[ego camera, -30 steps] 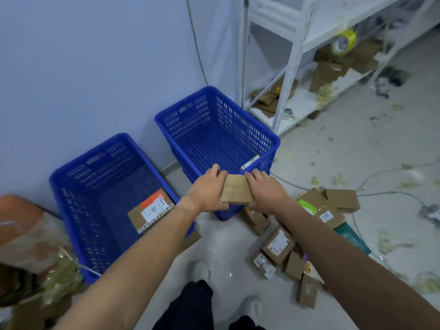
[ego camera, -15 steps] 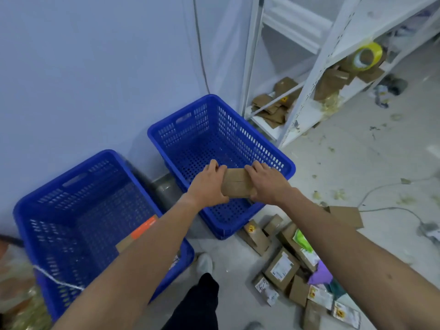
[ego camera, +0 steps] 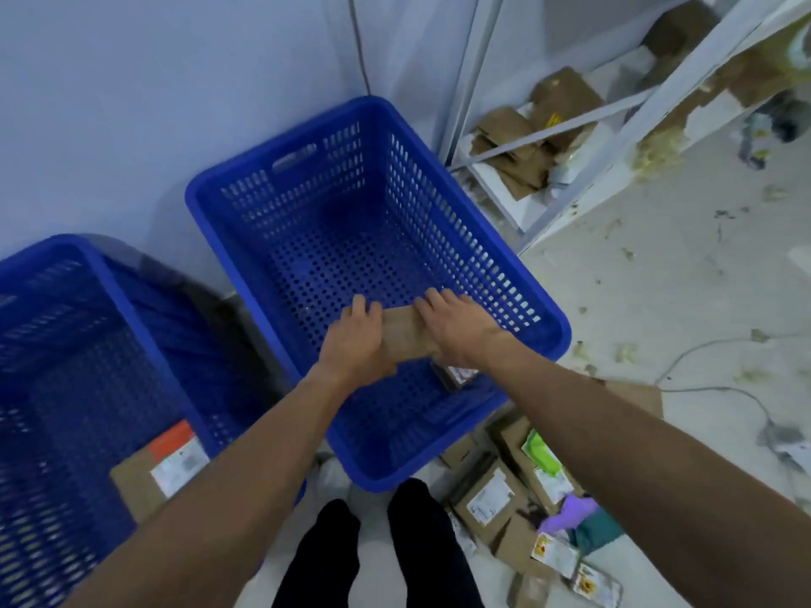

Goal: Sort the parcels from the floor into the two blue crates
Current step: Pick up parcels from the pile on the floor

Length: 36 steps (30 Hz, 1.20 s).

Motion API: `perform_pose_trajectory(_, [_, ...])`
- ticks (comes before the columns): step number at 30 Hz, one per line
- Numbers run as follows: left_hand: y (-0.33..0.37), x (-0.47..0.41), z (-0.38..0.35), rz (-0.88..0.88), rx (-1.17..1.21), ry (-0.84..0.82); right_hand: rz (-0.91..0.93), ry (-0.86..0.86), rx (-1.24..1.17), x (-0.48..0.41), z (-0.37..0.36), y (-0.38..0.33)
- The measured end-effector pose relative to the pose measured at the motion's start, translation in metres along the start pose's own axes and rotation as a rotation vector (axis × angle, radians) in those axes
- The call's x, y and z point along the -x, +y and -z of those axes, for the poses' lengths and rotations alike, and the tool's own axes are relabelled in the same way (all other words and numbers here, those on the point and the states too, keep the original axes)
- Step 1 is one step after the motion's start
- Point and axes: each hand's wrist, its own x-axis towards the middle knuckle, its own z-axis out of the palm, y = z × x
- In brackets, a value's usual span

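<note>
A small brown cardboard parcel point(ego camera: 406, 334) is held between my left hand point(ego camera: 353, 340) and my right hand point(ego camera: 458, 329), each gripping one end, inside the opening of the right blue crate point(ego camera: 245, 274). Under my right wrist a small labelled parcel point(ego camera: 456, 374) lies on that crate's floor. The left blue crate point(ego camera: 105, 274) holds a brown box with an orange and white label point(ego camera: 169, 460). More parcels point(ego camera: 491, 502) lie in a heap on the floor at the lower right.
A white metal shelf rack point(ego camera: 649, 94) with loose cardboard stands at the right, close to the right crate. A grey cable point(ego camera: 719, 388) and scraps lie across the floor. My dark trouser legs point(ego camera: 373, 550) are just in front of the crates. The wall is behind both crates.
Both hands have carried the brown parcel forward from the near rim to over the inside of the right crate. The view has swung closer over that crate.
</note>
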Motion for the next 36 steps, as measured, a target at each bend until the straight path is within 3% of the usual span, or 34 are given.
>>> perform_pose_trajectory(6, [0.009, -0.029, -0.086, 0.140, -0.037, -0.250, 0.191, -0.197, 0.090, -0.055, -0.084, 0.001])
perform_pose_trajectory(17, [0.012, -0.056, -0.180, 0.344, 0.037, -0.480, 0.385, -0.331, 0.284, -0.120, -0.171, -0.018])
perform_pose_trajectory(25, [0.019, -0.052, -0.226, 0.428, 0.016, -0.582, 0.506, -0.369, 0.444, -0.121, -0.219, -0.046])
perform_pose_trajectory(29, [0.023, -0.049, -0.242, 0.499, 0.028, -0.621, 0.493, -0.390, 0.426, -0.120, -0.234, -0.056])
perform_pose_trajectory(36, [0.019, -0.049, -0.247, 0.464, 0.019, -0.614, 0.501, -0.431, 0.398, -0.122, -0.235, -0.055])
